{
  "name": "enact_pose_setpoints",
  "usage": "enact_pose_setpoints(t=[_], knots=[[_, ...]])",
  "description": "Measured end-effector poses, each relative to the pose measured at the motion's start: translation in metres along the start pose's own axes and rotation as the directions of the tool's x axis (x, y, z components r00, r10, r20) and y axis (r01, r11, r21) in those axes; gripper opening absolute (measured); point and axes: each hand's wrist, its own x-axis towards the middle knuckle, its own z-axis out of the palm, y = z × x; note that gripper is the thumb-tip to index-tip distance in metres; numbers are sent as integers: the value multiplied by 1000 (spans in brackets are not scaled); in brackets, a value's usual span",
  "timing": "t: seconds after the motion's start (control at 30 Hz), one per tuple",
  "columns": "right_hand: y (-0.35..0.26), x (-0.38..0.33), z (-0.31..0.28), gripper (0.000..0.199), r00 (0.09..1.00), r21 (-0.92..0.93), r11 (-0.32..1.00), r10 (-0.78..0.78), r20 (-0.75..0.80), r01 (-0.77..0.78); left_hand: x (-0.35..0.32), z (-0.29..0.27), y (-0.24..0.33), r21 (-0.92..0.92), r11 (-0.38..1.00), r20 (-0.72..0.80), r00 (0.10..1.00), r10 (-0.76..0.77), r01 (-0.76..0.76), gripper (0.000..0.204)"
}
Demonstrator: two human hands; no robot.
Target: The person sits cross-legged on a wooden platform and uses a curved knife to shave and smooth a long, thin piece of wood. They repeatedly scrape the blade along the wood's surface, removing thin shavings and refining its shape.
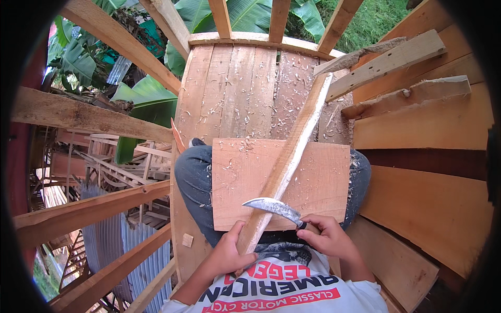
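My left hand (232,249) is closed round the near end of a long wooden stick (289,154), which slants away to the far right with a pale, freshly cut side. In my right hand (326,235) is the handle of a knife with a curved blade (276,207). The blade lies across the stick just beyond my left hand, its tip pointing left. Under the stick, a flat wooden board (235,177) rests across my lap, with a few shavings on it.
Curled shavings litter the plank floor (240,88). Rough timber offcuts (391,62) lie at the far right, beside wide boards (422,203) along the right. Wooden rails (94,208) edge the left and far sides, with banana leaves (151,96) and corrugated sheets (141,255) beyond.
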Motion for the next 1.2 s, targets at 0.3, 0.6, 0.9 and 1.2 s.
enact_pose_setpoints(t=[0.3, 0.6, 0.9, 1.2], knots=[[-4, 10, -14, 22, 996, -68, 997, 20, -89, -27, -2, 1, -1, -55, 998, -14, 1000, -8, 7, 64], [12, 18, -27, 18, 834, -184, 964, -257, -488, 190, -1, -2, -4, -96, 995, 25, 1000, -2, 5, 64], [0, 12, -16, 21, 998, -70, 997, -14, -59, 10, 3, 6, 3, -29, 999, -14, 1000, -24, 23, 66], [7, 23, -24, 22, 811, -367, 925, -288, -509, 98, 1, 9, 8, -101, 990, -9, 995, -99, 97, 67]])
